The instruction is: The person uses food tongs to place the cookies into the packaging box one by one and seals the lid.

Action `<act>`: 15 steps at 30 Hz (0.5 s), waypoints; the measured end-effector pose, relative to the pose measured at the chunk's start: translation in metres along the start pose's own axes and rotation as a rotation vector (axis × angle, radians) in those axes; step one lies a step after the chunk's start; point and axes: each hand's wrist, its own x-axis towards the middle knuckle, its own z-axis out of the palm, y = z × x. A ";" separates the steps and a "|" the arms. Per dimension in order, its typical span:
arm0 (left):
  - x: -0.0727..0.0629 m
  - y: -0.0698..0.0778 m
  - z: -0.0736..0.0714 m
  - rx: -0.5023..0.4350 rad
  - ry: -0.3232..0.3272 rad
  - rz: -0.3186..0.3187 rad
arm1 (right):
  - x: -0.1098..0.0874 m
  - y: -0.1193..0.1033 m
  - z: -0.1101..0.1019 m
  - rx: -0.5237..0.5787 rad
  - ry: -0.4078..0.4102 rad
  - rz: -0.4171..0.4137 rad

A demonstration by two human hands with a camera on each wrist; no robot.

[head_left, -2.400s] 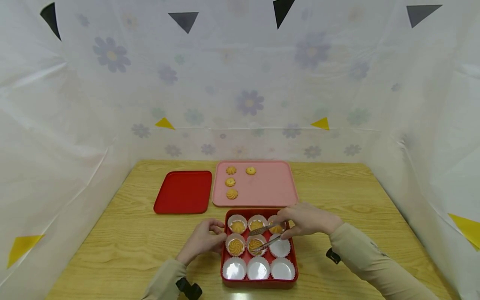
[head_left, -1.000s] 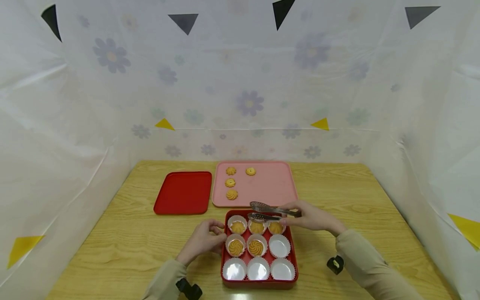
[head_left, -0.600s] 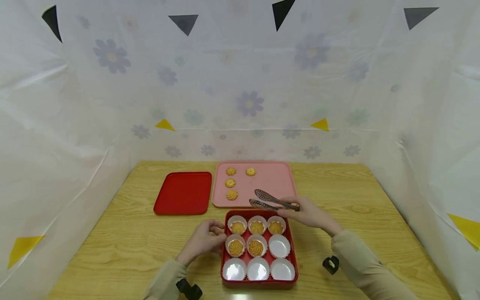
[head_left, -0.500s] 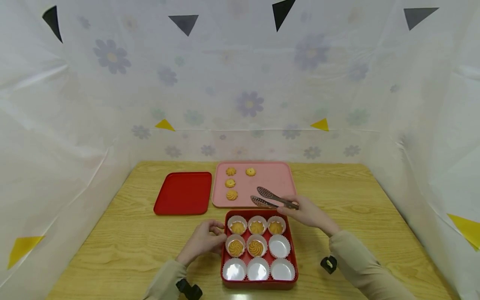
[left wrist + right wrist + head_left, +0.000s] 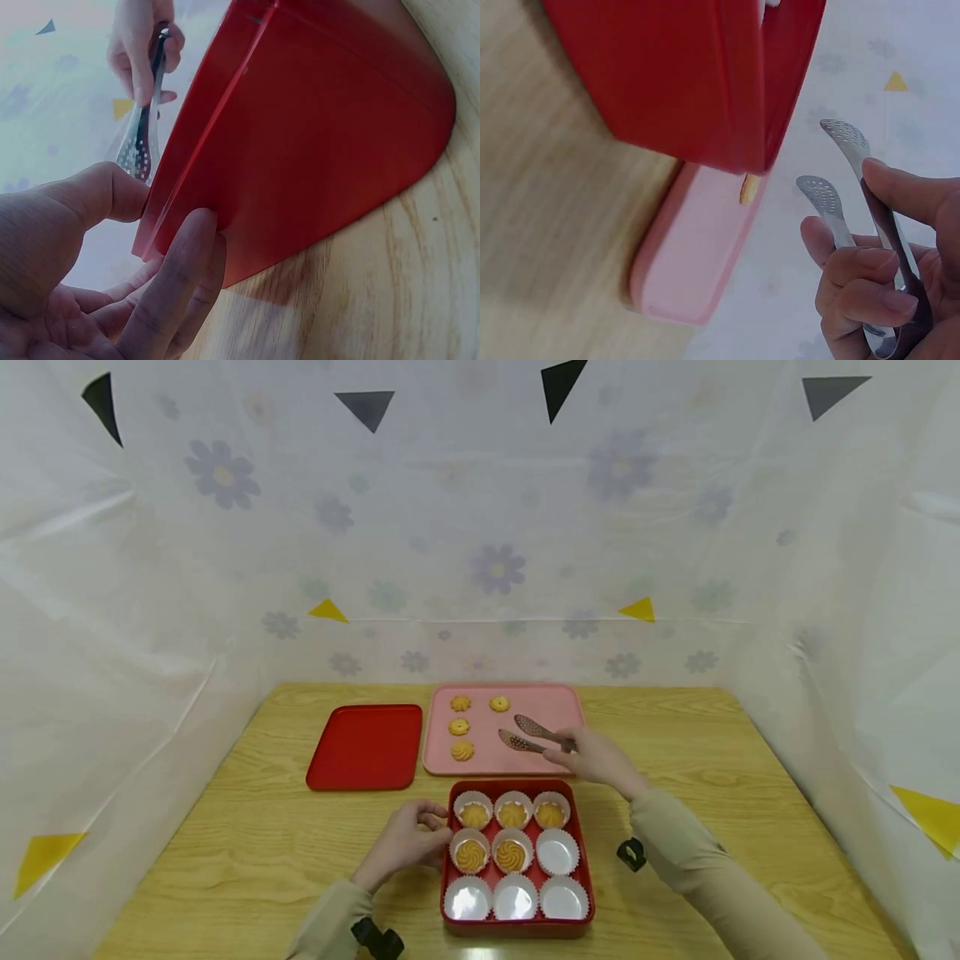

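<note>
My right hand (image 5: 596,757) holds perforated metal tongs (image 5: 531,726) over the pink tray (image 5: 555,702). The tongs' tips are spread, with nothing between them. Beneath, a red box (image 5: 517,929) stands near the front. Paper baking cups (image 5: 557,853) line it in three rows. Piped cookies (image 5: 512,856) sit in the back row and in the left and middle cups of the centre row; the other cups hold nothing. My left hand (image 5: 408,839) pinches the box's left rim; in the left wrist view its thumb (image 5: 112,191) is at the rim and a finger touches the outer wall.
On the pink tray's left half lie several cookies (image 5: 462,750), with one further right at the back. A flat red tray (image 5: 365,747) lies left of it. The wooden table (image 5: 300,835) is bounded by patterned white sheeting (image 5: 420,568).
My right hand has carried the tongs from the box's cups up and away, over the pink tray, spread apart. The left hand and box have stayed put.
</note>
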 end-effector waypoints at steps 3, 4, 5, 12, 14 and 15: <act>0.000 0.001 0.000 -0.012 -0.002 -0.012 | 0.019 -0.004 -0.003 -0.036 -0.017 0.050; -0.001 0.001 0.000 -0.017 -0.003 -0.016 | 0.026 -0.004 -0.004 -0.039 -0.023 0.063; -0.001 0.001 0.000 -0.016 -0.002 -0.018 | 0.033 -0.005 -0.004 -0.048 -0.029 0.075; -0.001 0.001 0.000 0.001 0.005 -0.014 | 0.072 -0.013 -0.002 -0.128 -0.079 0.124; -0.001 0.001 0.000 -0.007 0.003 -0.013 | 0.079 -0.014 -0.001 -0.169 -0.092 0.165; 0.000 0.001 0.000 -0.010 0.001 -0.012 | 0.082 -0.015 0.000 -0.189 -0.097 0.183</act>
